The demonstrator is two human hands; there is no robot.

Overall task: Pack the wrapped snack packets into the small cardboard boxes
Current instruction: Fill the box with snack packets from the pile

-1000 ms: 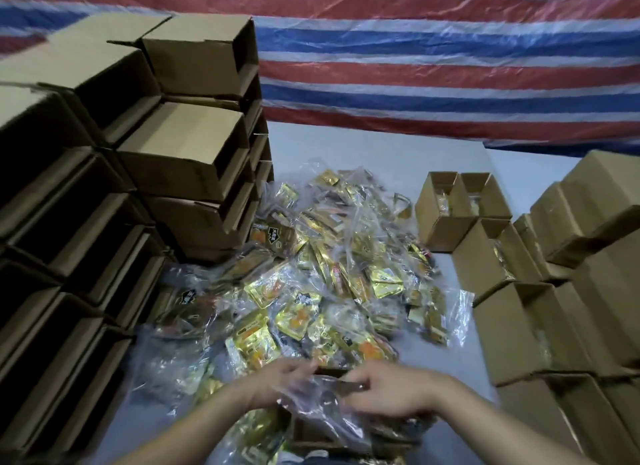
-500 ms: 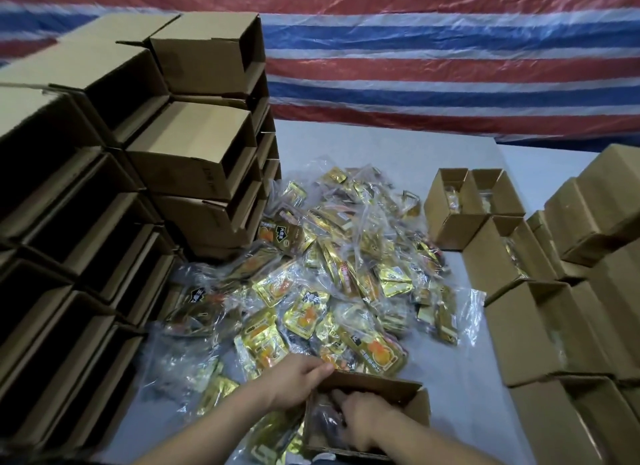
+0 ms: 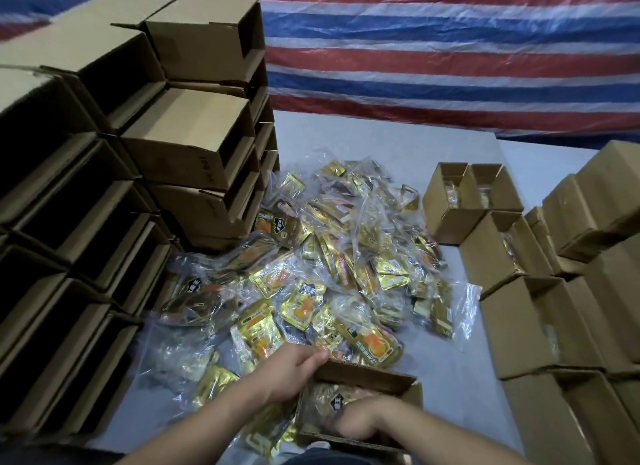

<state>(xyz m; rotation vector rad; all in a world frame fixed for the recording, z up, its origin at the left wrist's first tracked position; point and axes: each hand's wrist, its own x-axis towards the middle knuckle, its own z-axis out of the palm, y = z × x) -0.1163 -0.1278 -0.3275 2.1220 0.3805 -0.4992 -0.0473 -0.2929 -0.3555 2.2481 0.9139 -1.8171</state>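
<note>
A small open cardboard box (image 3: 367, 378) stands at the near edge of the table in front of me. My left hand (image 3: 294, 371) grips its far left corner, fingers curled over the rim. My right hand (image 3: 360, 419) is down inside the box, fingers curled onto a clear-wrapped snack packet (image 3: 327, 400) with a dark label that lies in it. The fingertips are blurred. A large loose pile of gold and orange wrapped snack packets (image 3: 329, 274) covers the middle of the table just beyond the box.
Empty cardboard boxes lie stacked on their sides in a tall wall along the left (image 3: 121, 205). Upright open boxes holding packets stand at the right (image 3: 485, 205), with more boxes stacked behind them (image 3: 606, 222). A striped tarp hangs at the back.
Both hands brought a wrapped packet down from above the box. My right hand has pushed it deeper inside, and my left hand has shifted onto the box's corner.
</note>
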